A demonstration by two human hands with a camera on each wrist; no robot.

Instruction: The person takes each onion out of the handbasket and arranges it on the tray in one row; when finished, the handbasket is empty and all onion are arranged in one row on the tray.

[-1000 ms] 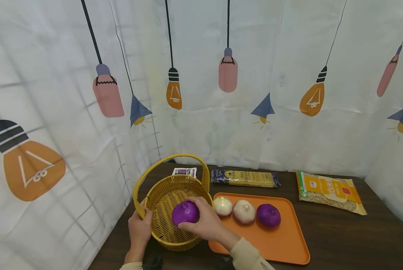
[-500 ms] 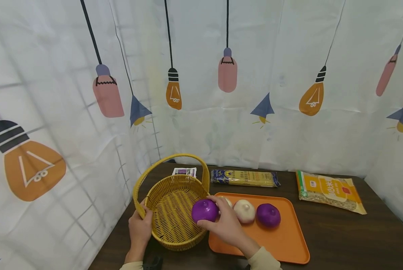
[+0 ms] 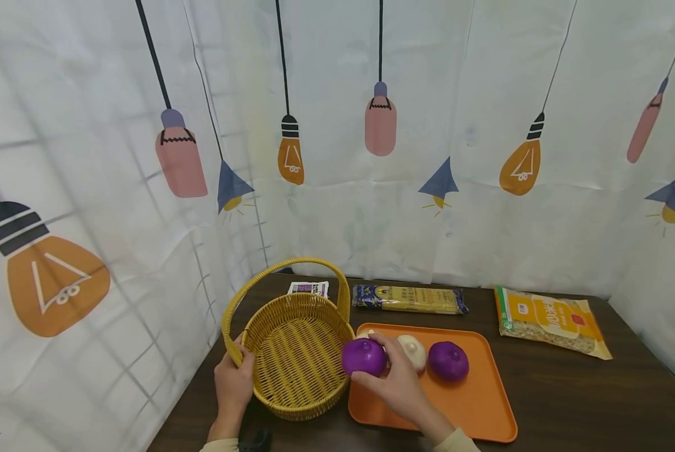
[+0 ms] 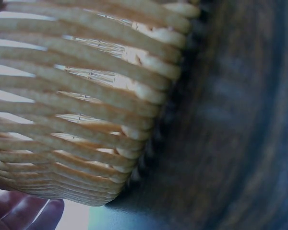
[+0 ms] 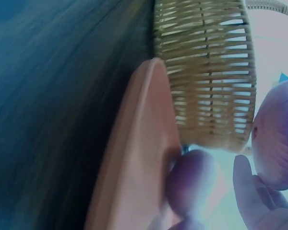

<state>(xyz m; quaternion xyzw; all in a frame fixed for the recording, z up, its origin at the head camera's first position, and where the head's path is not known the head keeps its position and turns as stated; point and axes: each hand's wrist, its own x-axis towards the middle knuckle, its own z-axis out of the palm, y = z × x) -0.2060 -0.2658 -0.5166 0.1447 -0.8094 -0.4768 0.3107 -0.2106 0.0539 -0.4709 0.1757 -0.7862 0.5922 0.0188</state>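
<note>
My right hand (image 3: 398, 384) holds a purple onion (image 3: 363, 356) between thumb and fingers, over the left part of the orange tray (image 3: 456, 414), just right of the basket's rim. In the right wrist view, fingers (image 5: 247, 184) lie against this onion (image 5: 278, 136). With my left hand (image 3: 234, 376) I grip the yellow woven basket (image 3: 297, 364) where its handle meets the left rim. No things show inside the basket. On the tray sit a pale onion (image 3: 412, 353), a second purple onion (image 3: 449, 361) and another pale one, mostly hidden behind the held onion.
The tall basket handle (image 3: 283, 263) arches over the basket's far side. Behind stand a small white-and-purple packet (image 3: 309, 288) and a pack of noodles (image 3: 409, 299). A yellow bag of grain (image 3: 552, 321) lies at the back right. A printed curtain (image 3: 337, 220) closes off the table's back.
My right hand has carried the purple onion from over the basket rightward, past the rim, to over the tray. The left hand and basket have stayed in place.
</note>
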